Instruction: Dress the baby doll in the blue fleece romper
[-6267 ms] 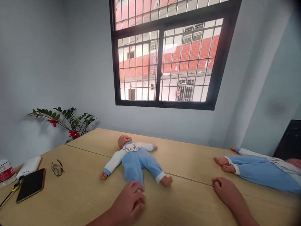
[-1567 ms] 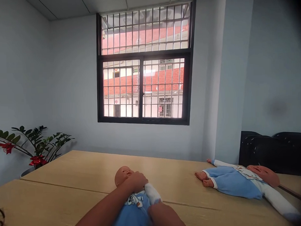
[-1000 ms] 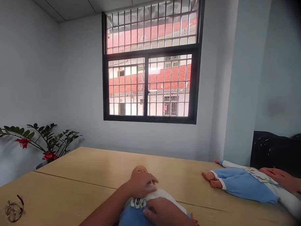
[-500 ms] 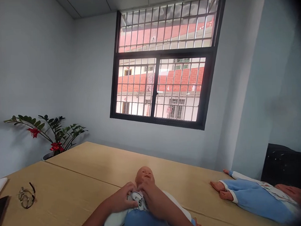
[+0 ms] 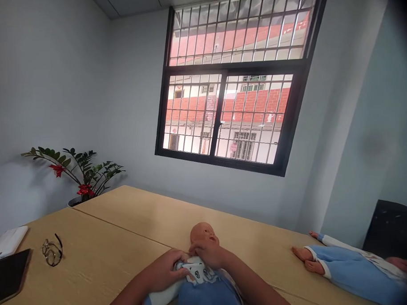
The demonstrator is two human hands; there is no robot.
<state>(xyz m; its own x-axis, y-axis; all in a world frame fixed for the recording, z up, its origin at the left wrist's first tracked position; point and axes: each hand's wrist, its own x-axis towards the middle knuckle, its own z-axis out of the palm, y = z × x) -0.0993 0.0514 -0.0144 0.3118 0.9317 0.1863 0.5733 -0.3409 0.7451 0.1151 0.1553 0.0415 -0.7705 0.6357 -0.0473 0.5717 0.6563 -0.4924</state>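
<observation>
A baby doll (image 5: pixel 201 232) lies on its back on the table before me, its head away from me and its face turned to the right. It wears a white printed shirt (image 5: pixel 198 272) and blue trousers (image 5: pixel 208 297). My left hand (image 5: pixel 167 269) is closed on the shirt at the doll's left-hand side in view, thumb lying across the cloth. At the neck, my right hand (image 5: pixel 207 254) has its fingers bent over the collar, just below the chin. The fingertips of this hand are partly hidden, and my right forearm covers part of the doll's side.
A second doll in blue trousers (image 5: pixel 349 261) lies at the right, near a black chair (image 5: pixel 391 226). Glasses (image 5: pixel 52 251), a dark tablet-like object (image 5: pixel 10 276) and a white device (image 5: pixel 10 241) lie at the left. A potted plant (image 5: pixel 87 174) stands beyond the table (image 5: pixel 126 231).
The bunched shirt front is now spread flatter, with more of its print showing. The doll's head has turned to the right. My right hand has shifted up to the collar. The view has swung left.
</observation>
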